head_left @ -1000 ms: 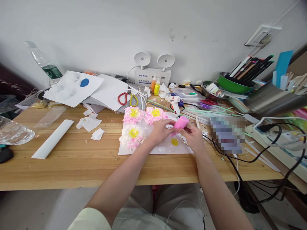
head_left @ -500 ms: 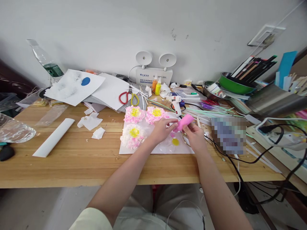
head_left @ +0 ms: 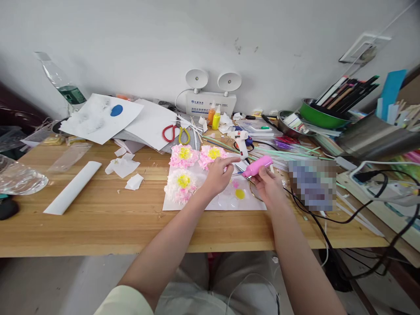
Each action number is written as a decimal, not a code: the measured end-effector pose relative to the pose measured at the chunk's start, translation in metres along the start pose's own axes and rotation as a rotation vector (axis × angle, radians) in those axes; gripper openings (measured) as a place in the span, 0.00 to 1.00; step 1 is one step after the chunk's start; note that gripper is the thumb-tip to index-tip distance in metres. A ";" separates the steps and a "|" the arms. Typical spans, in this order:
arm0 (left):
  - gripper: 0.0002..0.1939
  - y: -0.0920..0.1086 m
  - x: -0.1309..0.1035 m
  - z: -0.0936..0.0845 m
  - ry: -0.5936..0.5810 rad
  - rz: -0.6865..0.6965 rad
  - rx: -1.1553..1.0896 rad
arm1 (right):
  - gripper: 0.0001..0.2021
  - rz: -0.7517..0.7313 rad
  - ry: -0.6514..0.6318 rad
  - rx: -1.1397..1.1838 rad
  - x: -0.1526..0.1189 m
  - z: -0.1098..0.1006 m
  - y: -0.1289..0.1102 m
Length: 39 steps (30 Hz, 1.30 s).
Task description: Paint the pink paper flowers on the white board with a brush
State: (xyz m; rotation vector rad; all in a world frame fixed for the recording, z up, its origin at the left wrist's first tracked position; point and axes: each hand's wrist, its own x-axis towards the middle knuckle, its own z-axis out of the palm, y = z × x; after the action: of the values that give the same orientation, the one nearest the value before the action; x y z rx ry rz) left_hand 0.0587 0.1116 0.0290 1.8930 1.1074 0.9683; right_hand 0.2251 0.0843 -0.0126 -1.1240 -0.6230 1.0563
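My right hand point(head_left: 269, 186) is shut on a pink squeeze bottle point(head_left: 259, 166), tilted with its tip toward the left and low over a clear palette holding yellow paint point(head_left: 239, 194) and pink paint point(head_left: 235, 184). My left hand point(head_left: 217, 176) rests just left of the bottle tip, fingers loose, index stretched out, holding nothing that I can see. Three pink-and-white paper flowers with yellow centres point(head_left: 183, 156) point(head_left: 213, 154) point(head_left: 182, 183) lie on a white sheet point(head_left: 197, 203) beside the left hand.
A white glue gun point(head_left: 242, 146), red scissors point(head_left: 170, 133), orange and yellow paint bottles point(head_left: 212, 117) and paper sheets point(head_left: 101, 118) lie behind. A white paper roll point(head_left: 74, 187) and scraps sit left. Black cables point(head_left: 361, 205), a green bowl point(head_left: 316, 114) and straws crowd the right.
The right hand has drawn the pink bottle to the right and tipped it flatter. The left hand has let go of it and stays by the flowers.
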 end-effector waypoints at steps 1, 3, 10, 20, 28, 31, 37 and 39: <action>0.18 0.000 0.000 0.000 -0.003 -0.001 0.012 | 0.20 -0.031 -0.005 -0.043 -0.001 0.000 0.000; 0.18 0.000 0.000 0.000 -0.011 -0.003 0.036 | 0.18 -0.093 -0.012 -0.153 -0.004 -0.001 0.000; 0.18 0.001 -0.001 0.001 -0.019 -0.030 0.086 | 0.21 -0.187 -0.078 -0.412 -0.016 -0.002 -0.002; 0.18 0.001 -0.001 0.000 -0.006 -0.031 0.107 | 0.20 -0.173 -0.038 -0.463 -0.018 -0.003 0.001; 0.21 0.001 -0.006 0.001 -0.153 0.010 0.134 | 0.22 -0.076 0.070 -0.371 -0.012 0.000 0.006; 0.23 0.003 -0.007 0.001 -0.210 0.020 0.130 | 0.22 -0.072 0.085 -0.381 -0.012 0.002 0.006; 0.24 0.006 -0.007 0.000 -0.267 0.004 0.132 | 0.20 -0.109 0.020 -0.300 -0.010 0.003 0.008; 0.25 0.007 -0.006 -0.001 -0.270 0.002 0.115 | 0.20 -0.105 0.008 -0.294 -0.009 0.003 0.008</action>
State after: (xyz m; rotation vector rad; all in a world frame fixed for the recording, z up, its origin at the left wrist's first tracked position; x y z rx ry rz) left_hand 0.0581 0.1035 0.0337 2.0466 1.0177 0.6379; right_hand 0.2163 0.0777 -0.0181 -1.3331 -0.8410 0.8878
